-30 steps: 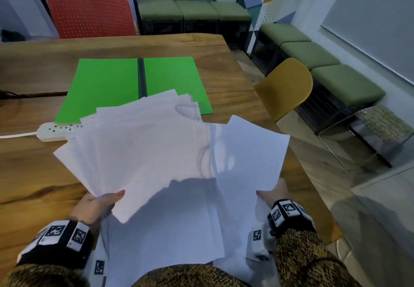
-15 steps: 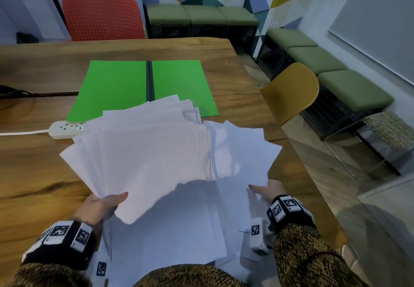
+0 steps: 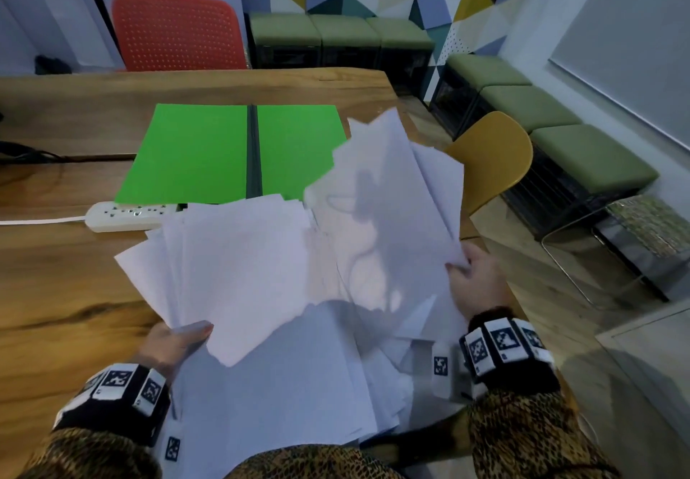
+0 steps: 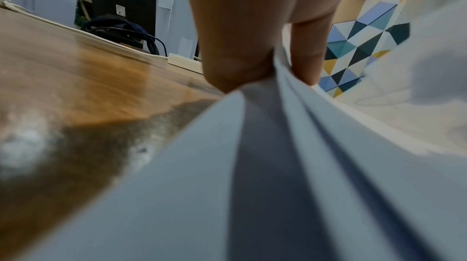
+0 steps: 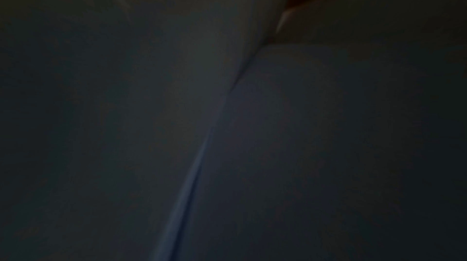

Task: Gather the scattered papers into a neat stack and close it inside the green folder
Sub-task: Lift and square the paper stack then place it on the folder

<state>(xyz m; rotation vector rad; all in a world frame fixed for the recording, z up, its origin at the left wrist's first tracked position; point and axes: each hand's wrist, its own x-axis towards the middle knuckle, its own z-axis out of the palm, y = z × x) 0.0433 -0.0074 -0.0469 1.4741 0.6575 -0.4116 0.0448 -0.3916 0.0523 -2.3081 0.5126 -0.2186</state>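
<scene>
Both hands have hold of the white papers (image 3: 261,277). Left hand (image 3: 170,344) pinches a fanned bundle at its near corner, thumb on top and fingers beneath; the left wrist view shows the thumb (image 4: 235,45) and a finger pressed together on the sheets' edges. Right hand (image 3: 472,284) grips the lower corner of a second bundle (image 3: 392,209), which is lifted and tilted up, its far end rising over the bench edge; the fingers curl round the paper's edge. The right wrist view is dark and shows only paper surfaces close to the lens. More sheets lie loose between the two hands, spilling toward the person's lap.

Beyond the hands, the green folder (image 3: 194,153) lies open and flat on the bench (image 3: 67,291), its dark spine running away from the person. Its near right corner is hidden behind the raised bundle. A white power strip (image 3: 127,215) lies just beyond the left hand's sheets, touching the folder's near edge.
</scene>
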